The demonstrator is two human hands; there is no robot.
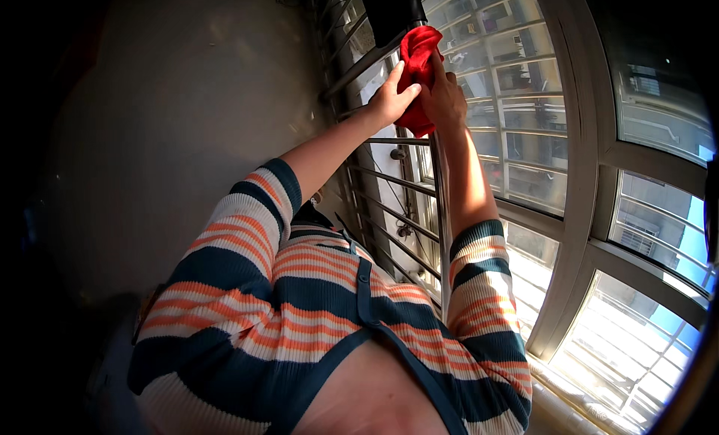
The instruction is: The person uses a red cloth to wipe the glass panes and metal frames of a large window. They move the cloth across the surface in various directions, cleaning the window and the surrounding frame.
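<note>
A red cloth (418, 53) is bunched over the top rail of a metal railing (441, 182), out at arm's length before me. My left hand (388, 102) holds the cloth from its left side, thumb towards the middle and some fingers hidden behind the fabric. On the other side my right hand (445, 101) grips the cloth, with its index finger reaching up along the red folds. The two hands are close together with cloth between them. Below them, the cloth's lower end hangs against the rail.
A black flat object (386, 14) is at the railing just beyond the cloth. Barred windows (522, 98) in a metal frame (578, 115) rise on the right. Thin horizontal bars (393, 179) fill the railing below. Grey floor (196, 98) lies to the left, in shadow.
</note>
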